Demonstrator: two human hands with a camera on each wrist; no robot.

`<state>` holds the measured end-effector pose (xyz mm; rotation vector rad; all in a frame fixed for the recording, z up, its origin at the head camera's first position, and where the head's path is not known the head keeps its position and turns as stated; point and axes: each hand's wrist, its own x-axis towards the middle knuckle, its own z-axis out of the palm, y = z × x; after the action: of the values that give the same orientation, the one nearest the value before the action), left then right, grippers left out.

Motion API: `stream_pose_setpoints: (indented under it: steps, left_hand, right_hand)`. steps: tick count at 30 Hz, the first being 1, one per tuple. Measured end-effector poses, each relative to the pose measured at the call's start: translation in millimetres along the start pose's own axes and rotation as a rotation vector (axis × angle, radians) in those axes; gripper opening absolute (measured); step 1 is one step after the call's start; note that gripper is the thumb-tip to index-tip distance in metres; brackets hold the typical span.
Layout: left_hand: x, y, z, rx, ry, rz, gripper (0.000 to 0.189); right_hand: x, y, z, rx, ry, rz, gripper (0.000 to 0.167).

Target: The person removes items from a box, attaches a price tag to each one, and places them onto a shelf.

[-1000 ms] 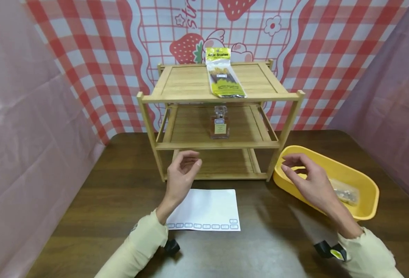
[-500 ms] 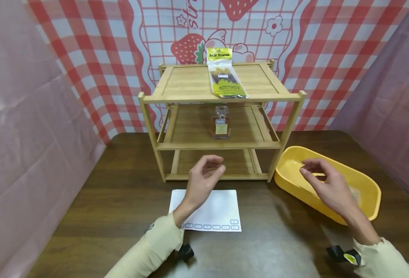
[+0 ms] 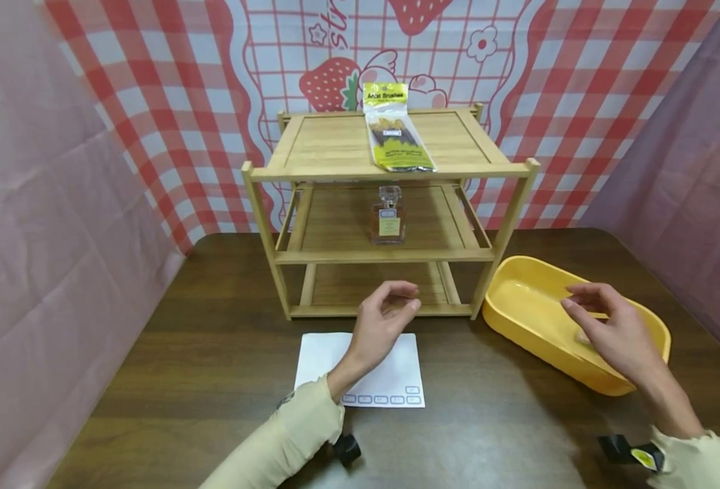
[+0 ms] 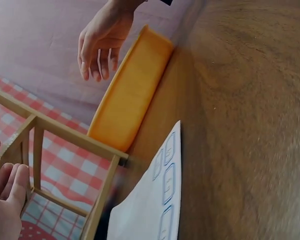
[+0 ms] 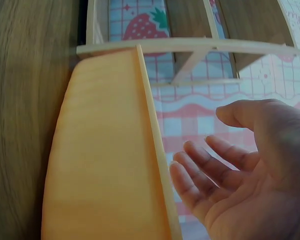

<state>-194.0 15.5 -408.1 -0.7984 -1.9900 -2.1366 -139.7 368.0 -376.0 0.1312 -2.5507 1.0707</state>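
Observation:
My left hand (image 3: 384, 326) hovers above a white sheet of paper (image 3: 323, 356) in the head view, its fingers loosely bent and holding nothing. Over the yellow basin (image 3: 531, 312) hangs my right hand (image 3: 619, 333), likewise holding nothing, thumb apart from the fingers. The right wrist view shows that right hand (image 5: 255, 165) beside the basin's wall (image 5: 100, 150), not touching it. Something pale in the basin is mostly hidden behind the right hand. Blue outlined boxes run along the paper's near edge.
A three-tier wooden shelf (image 3: 390, 257) stands behind the paper. On its top lies a packet of artist brushes (image 3: 397, 139); a perfume bottle (image 3: 388, 217) stands on the middle tier. The basin sits close by the shelf's right leg. Checked and pink cloths surround the table.
Both hands have moved to the right and slightly toward me, fingers still loosely bent. The clear packet seen in the basin earlier is now mostly covered by the right hand.

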Motion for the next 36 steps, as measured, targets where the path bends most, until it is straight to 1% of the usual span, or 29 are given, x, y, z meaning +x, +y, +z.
stream_pose_setpoints:
  steps: [5, 8, 12, 19, 24, 31, 36]
  left_hand:
    - [0.5, -5.6, 7.9, 0.006, -0.005, -0.048, 0.027]
    - [0.9, -8.8, 11.6, 0.002, -0.007, -0.074, 0.028]
    - [2.7, -12.2, 17.4, -0.011, -0.014, -0.081, 0.029]
    - [4.0, -10.3, 30.1, -0.046, -0.018, -0.101, 0.029]
    - [5.2, -13.9, 38.9, -0.124, -0.026, -0.129, 0.029]
    - [6.9, -18.0, 48.5, -0.257, 0.014, -0.214, 0.029]
    - [7.2, -18.5, 55.4, -0.335, 0.036, -0.274, 0.030]
  right_hand:
    - [-2.5, 7, -8, -0.048, 0.017, 0.023, 0.035]
    - [-4.1, 11, -13, -0.090, 0.010, 0.052, 0.036]
    - [-5.1, 18, -21, -0.128, -0.002, 0.074, 0.037]
    - [-3.2, 26, -27, -0.177, -0.003, 0.092, 0.036]
    - [-1.0, 31, -29, -0.199, -0.018, 0.110, 0.037]
    - [4.1, 40, -31, -0.213, -0.034, 0.095, 0.037]
    - [6.7, 45, -33, -0.240, -0.063, 0.120, 0.041]
